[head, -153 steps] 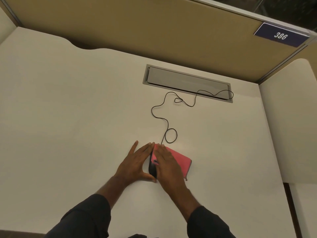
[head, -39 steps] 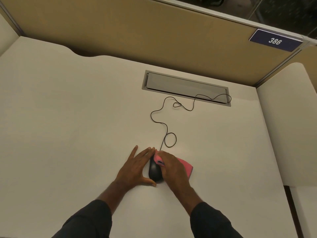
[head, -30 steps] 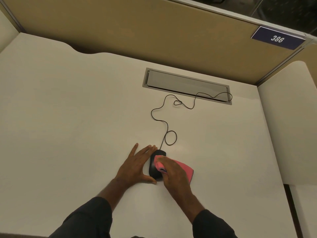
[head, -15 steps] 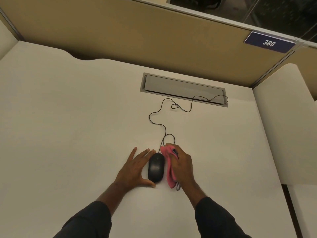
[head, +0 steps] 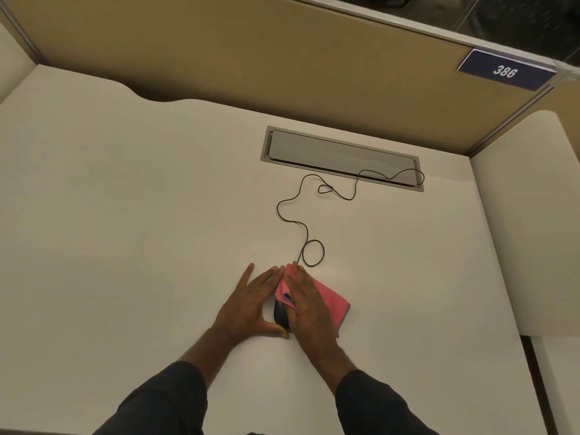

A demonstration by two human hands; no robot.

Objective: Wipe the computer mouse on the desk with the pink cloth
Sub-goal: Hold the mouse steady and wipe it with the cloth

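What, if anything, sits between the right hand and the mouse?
Only the pink cloth: the right hand lies flat on it, pressing it over the mouse, as wiping needs. The left hand rests against the mouse's other side. Nothing else visible intervenes.

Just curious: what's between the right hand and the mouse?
In the head view, the pink cloth lies between them: the right hand presses flat on it, over the black mouse. The left hand rests against the mouse's other side.

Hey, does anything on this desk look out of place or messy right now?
Only the mouse cable: it wanders in loose loops from the cable tray to the mouse. Nothing looks spilled or damaged.
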